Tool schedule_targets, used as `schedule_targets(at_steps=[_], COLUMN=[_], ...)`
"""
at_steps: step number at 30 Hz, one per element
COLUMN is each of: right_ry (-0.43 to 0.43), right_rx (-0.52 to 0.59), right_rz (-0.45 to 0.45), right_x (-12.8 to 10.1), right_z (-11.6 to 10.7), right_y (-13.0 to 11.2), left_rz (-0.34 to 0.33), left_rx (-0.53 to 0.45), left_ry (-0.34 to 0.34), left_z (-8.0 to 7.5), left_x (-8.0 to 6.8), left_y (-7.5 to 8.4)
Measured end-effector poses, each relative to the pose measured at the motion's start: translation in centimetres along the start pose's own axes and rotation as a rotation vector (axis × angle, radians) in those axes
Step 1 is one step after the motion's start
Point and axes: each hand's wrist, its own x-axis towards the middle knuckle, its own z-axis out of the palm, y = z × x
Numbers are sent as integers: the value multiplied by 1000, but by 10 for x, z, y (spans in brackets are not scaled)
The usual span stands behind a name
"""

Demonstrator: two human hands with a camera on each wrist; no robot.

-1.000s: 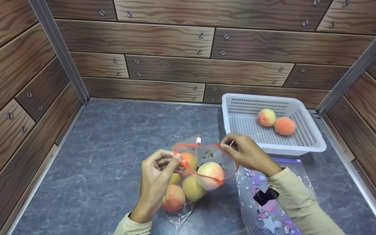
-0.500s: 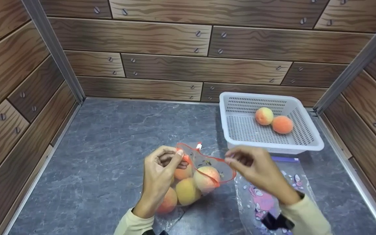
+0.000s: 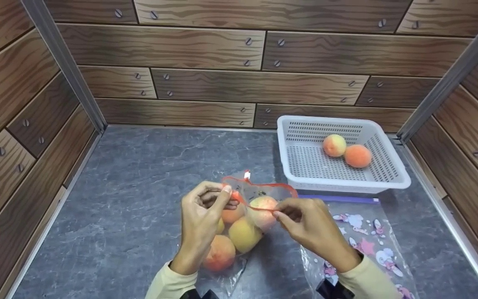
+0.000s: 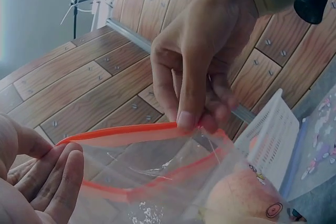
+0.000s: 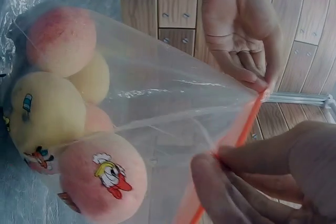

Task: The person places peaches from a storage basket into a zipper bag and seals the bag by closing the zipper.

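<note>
Peaches [image 3: 245,234] sit in a clear bag [image 3: 282,192] near the front of the grey table [image 3: 147,166] in the head view. Around the bag's gaping mouth runs an orange-red rim [image 3: 272,185]. The left hand [image 3: 199,220] pinches this rim at its left end between thumb and fingers, the other fingers bent. The right hand [image 3: 315,224] pinches the near side of the rim between thumb and forefinger. Behind the right hand, a white basket [image 3: 342,184] holds two more peaches [image 3: 358,156] side by side. A second bag [image 3: 367,236], with cartoon prints and a purple strip [image 3: 342,199], lies flat in front of the basket, partly under the right forearm. Plank-patterned walls [image 3: 201,50] enclose the table.

From the left wrist, the left hand shows at the lower left, the rim's end meeting its fingers. The right hand reaches down from above, thumb and fingertips on the rim, which loops open between both hands. One peach shows through the plastic, lower right.

From the right wrist, both hands pinch the rim at the right. The plastic slopes from there to the peaches clustered at the left, a cartoon duck print [image 5: 112,177] over one.
</note>
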Motion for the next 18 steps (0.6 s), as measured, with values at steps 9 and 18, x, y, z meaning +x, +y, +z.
schedule_targets(at_steps=[9,18], right_ry=[167,287], right_rx=[-40,-195], right_rz=[-197,-417], right_x=[14,26], right_z=[-5,-8], right_y=[-3,-9], left_rz=[-9,-58], left_rx=[22,19], left_ry=[85,143], left_z=[-1,-8], left_x=[-6,-24], left_y=[15,22])
